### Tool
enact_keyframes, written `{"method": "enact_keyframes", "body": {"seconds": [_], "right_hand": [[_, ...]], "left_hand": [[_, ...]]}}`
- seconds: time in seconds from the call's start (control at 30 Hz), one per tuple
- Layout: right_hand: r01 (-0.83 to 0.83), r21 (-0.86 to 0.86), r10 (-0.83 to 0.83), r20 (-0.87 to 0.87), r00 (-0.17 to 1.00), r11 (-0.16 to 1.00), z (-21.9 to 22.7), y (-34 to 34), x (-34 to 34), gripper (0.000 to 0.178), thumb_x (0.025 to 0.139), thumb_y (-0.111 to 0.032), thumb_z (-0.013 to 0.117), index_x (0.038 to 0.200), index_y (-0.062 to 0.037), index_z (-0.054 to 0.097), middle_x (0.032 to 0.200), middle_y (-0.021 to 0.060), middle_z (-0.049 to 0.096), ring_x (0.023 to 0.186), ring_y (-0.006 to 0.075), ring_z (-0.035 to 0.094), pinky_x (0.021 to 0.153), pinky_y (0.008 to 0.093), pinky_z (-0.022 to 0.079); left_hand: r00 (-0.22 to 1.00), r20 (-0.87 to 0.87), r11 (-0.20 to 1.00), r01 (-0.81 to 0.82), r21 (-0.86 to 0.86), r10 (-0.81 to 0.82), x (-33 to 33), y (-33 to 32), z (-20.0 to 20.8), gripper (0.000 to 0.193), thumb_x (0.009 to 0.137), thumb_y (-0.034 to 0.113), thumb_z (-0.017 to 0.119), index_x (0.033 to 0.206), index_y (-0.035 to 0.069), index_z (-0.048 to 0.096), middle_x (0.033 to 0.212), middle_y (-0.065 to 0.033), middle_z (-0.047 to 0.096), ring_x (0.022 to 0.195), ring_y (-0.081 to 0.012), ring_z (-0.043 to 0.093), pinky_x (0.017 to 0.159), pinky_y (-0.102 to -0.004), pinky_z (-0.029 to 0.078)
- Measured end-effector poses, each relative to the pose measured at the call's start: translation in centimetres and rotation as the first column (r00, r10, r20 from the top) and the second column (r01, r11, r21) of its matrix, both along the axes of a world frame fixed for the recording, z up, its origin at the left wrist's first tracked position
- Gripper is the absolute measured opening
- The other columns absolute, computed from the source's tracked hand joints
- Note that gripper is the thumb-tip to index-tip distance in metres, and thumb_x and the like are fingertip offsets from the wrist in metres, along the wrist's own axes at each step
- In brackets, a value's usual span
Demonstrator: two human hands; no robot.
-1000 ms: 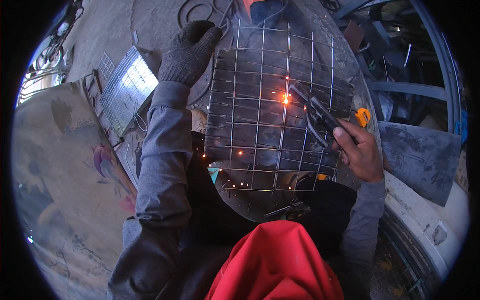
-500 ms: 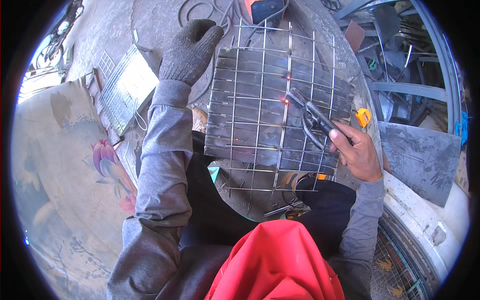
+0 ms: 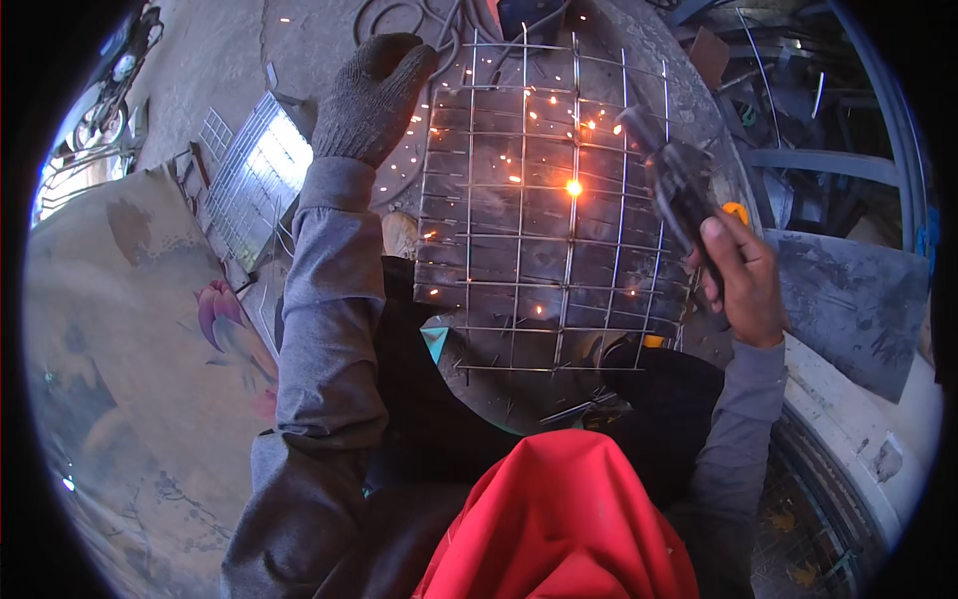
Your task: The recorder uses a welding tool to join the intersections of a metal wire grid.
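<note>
A grid of thin metal rods (image 3: 523, 190) lies over a dark metal plate (image 3: 496, 265) in front of me. One rod crossing carries a bright glowing spot (image 3: 573, 188), and orange sparks are scattered around it. My right hand (image 3: 743, 275), bare, grips a dark welding electrode holder (image 3: 684, 190). The holder is smeared by motion, its head over the grid's right side, apart from the glowing spot. My left hand (image 3: 371, 100), in a grey knit glove, is closed beside the grid's far left corner. Whatever its curled fingers hold, if anything, is hidden.
Cables (image 3: 399, 15) coil on the floor beyond the grid. A smaller wire grid (image 3: 254, 180) leans at the left, near a flower-patterned sheet (image 3: 130, 329). An orange tape measure (image 3: 735, 213), a grey metal sheet (image 3: 843, 309) and a metal frame (image 3: 818, 160) with scrap stand right. Red cloth (image 3: 564, 519) covers the bottom middle.
My right hand and the electrode holder have moved right, away from the rod crossing. Sparks now fly and the crossing glows brighter. My left hand stays nearly still.
</note>
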State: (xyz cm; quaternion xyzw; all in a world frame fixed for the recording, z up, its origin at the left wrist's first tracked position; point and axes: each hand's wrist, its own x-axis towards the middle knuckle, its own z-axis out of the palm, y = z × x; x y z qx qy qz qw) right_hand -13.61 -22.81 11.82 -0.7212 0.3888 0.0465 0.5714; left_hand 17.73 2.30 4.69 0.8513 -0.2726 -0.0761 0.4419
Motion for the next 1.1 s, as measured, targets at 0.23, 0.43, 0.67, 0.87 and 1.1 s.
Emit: {"method": "enact_keyframes", "body": {"seconds": [0.23, 0.43, 0.67, 0.87, 1.1], "right_hand": [[0.464, -0.141, -0.395, 0.348, 0.85, 0.874, -0.6, -6.1, -2.8, 0.032, 0.102, -0.035, 0.066, 0.112, -0.0054, 0.071, 0.091, 0.0011, 0.067, 0.061, 0.0053, 0.053, 0.055, 0.0227, 0.043], [0.75, -0.214, -0.62, 0.447, 0.644, 0.625, -1.5, -13.2, -10.9, 0.025, 0.096, -0.031, 0.069, 0.106, -0.0076, 0.073, 0.089, 0.0008, 0.068, 0.063, 0.0084, 0.056, 0.06, 0.0243, 0.045], [0.763, -0.189, -0.69, 0.336, 0.641, 0.618, -4.3, -14.4, -21.0, 0.026, 0.086, -0.031, 0.073, 0.095, -0.0059, 0.071, 0.074, 0.0035, 0.064, 0.06, 0.0127, 0.059, 0.054, 0.028, 0.046], [0.573, -0.358, -0.656, -0.175, 0.734, 0.737, -11.2, -13.3, -28.9, 0.042, 0.08, -0.044, 0.076, 0.096, -0.0049, 0.075, 0.085, 0.0098, 0.072, 0.063, 0.0204, 0.064, 0.058, 0.0352, 0.053], [0.24, -0.48, -0.502, -0.547, 0.67, 0.843, -15.3, -10.5, -33.5, 0.071, 0.085, -0.055, 0.07, 0.131, -0.0007, 0.069, 0.137, 0.0279, 0.063, 0.134, 0.0431, 0.057, 0.113, 0.0461, 0.044]], "left_hand": [[0.991, -0.102, 0.996, -0.089, 0.028, 0.091, -0.5, 1.3, 1.2, 0.046, 0.094, 0.036, 0.071, 0.124, 0.001, 0.07, 0.116, -0.0139, 0.075, 0.109, -0.0232, 0.07, 0.095, -0.0346, 0.052], [0.991, -0.134, 0.996, -0.009, 0.093, 0.021, -2.6, 1.6, 0.5, 0.051, 0.095, 0.039, 0.073, 0.128, 0.001, 0.069, 0.119, -0.0152, 0.074, 0.111, -0.0267, 0.069, 0.098, -0.0375, 0.052], [0.97, -0.244, 0.932, 0.082, 0.354, 0.007, -9.5, 2.6, -0.9, 0.055, 0.097, 0.043, 0.067, 0.133, 0.002, 0.062, 0.131, -0.0219, 0.067, 0.121, -0.0347, 0.065, 0.1, -0.0415, 0.052], [0.985, -0.17, 0.988, 0.024, 0.154, 0.003, -12.4, 3.1, -4.4, 0.083, 0.1, 0.051, 0.06, 0.156, -0.003, 0.034, 0.151, -0.0278, 0.049, 0.14, -0.039, 0.049, 0.116, -0.0433, 0.038], [0.994, 0.049, 0.962, -0.111, 0.251, 0.102, -9.3, 5.6, -10.1, 0.071, 0.108, 0.052, 0.039, 0.148, -0.006, 0.048, 0.146, -0.0282, 0.054, 0.134, -0.0402, 0.053, 0.112, -0.0439, 0.039]]}}
